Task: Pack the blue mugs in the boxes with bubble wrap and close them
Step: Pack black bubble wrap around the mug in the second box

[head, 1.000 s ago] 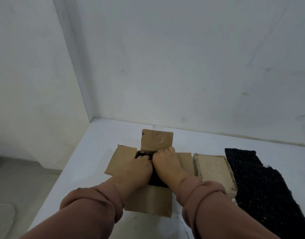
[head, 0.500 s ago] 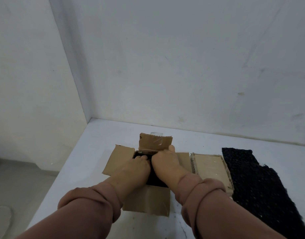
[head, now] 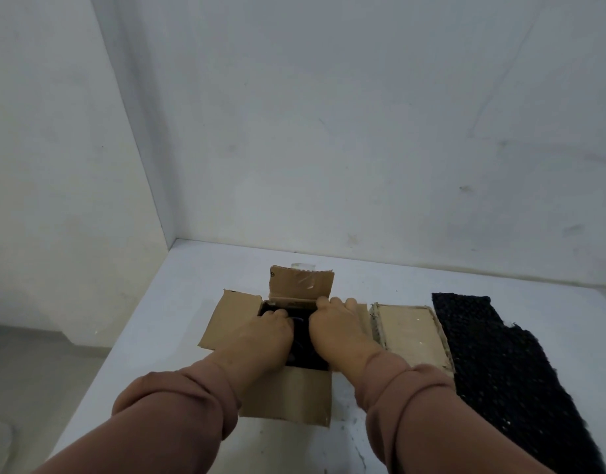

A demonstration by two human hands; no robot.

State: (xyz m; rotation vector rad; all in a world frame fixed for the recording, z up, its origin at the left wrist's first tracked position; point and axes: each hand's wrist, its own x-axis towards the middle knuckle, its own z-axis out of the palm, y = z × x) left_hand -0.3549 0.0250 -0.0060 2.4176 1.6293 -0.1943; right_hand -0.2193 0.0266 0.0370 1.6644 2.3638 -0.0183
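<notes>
An open cardboard box (head: pixel 288 395) sits on the white table with its flaps spread out and its back flap standing up. Inside it lies a dark bundle of black bubble wrap (head: pixel 303 343), with a faint blue curve showing; the mug itself is mostly hidden. My left hand (head: pixel 260 336) reaches into the box on the bundle's left, fingers curled down onto the wrap. On the bundle's right, my right hand (head: pixel 336 331) does the same, its knuckles near the back flap. The fingertips of both hands are hidden.
A second cardboard box (head: pixel 409 331), closed, stands right beside the open one. A sheet of black bubble wrap (head: pixel 507 371) lies flat at the right. White walls meet at the table's back left corner; the table's left edge (head: pixel 123 340) drops to the floor.
My hands have drawn slightly apart inside the box, showing more of the dark bundle between them. The view has shifted a little.
</notes>
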